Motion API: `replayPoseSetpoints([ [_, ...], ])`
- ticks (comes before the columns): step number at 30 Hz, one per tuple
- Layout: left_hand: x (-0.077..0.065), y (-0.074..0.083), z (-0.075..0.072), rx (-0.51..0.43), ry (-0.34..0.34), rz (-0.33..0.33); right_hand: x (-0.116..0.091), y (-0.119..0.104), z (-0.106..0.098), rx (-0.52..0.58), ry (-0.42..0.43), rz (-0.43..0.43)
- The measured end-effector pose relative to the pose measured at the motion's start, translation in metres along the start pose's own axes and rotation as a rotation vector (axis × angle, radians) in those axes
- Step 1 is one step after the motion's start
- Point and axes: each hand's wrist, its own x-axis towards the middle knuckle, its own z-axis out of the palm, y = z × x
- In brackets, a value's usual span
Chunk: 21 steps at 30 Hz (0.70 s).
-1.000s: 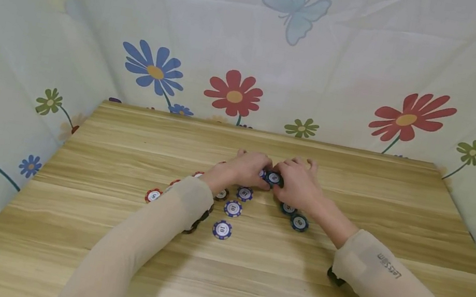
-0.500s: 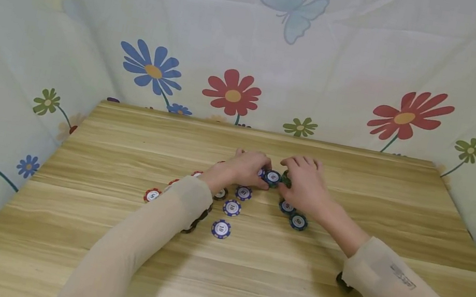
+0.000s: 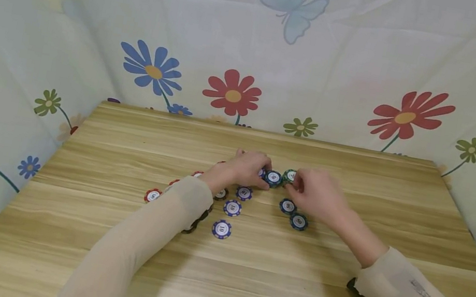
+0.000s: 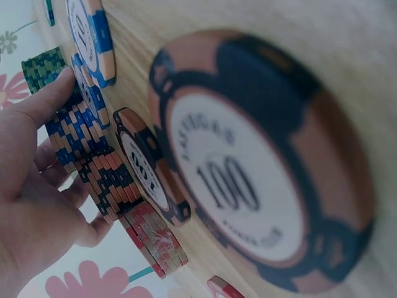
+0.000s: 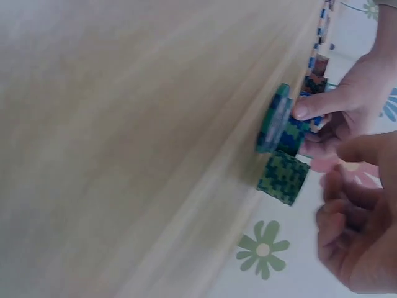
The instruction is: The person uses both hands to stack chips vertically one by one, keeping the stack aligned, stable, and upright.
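My left hand [image 3: 245, 168] holds a row of poker chip stacks, thumb on the near side and fingers curled behind. In the left wrist view this row has a blue stack [image 4: 69, 135], a black-and-orange stack [image 4: 110, 186] and a red stack [image 4: 153, 241]. A dark blue stack [image 3: 273, 177] stands just right of my left thumb. At the row's right end is a green stack [image 3: 289, 176]. My right hand [image 3: 319, 193] hovers beside it, fingers loosely curled with nothing between them; the right wrist view shows a gap to the green stack.
Loose blue chips marked 10, such as one blue chip [image 3: 222, 229], lie in front of the row. Two dark blue-green chips, one a green-edged chip [image 3: 298, 222], lie nearer my right arm. A red chip [image 3: 153, 196] and black-and-orange chips lie by my left forearm.
My right hand has drawn away from the dark blue stack to the right, past the green stack, and its fingers have curled. My left hand stays in place.
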Motion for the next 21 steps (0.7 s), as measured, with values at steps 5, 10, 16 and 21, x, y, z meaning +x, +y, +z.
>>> replayPoseSetpoints([
  [5, -0.001, 0.001, -0.002, -0.023, -0.012, -0.01, -0.012, 0.001, -0.006, -0.032, -0.133, 0.008],
  [10, -0.002, 0.002, -0.002, -0.027, -0.013, -0.014, -0.023, 0.0, -0.007, -0.053, -0.216, 0.044],
  [16, -0.001, 0.003, -0.003, -0.006, -0.013, -0.031, -0.027, -0.002, -0.009, -0.106, -0.294, 0.035],
  [21, 0.0, 0.005, -0.003, -0.008, -0.019, -0.047, -0.027, -0.004, -0.01, -0.099, -0.402, 0.031],
])
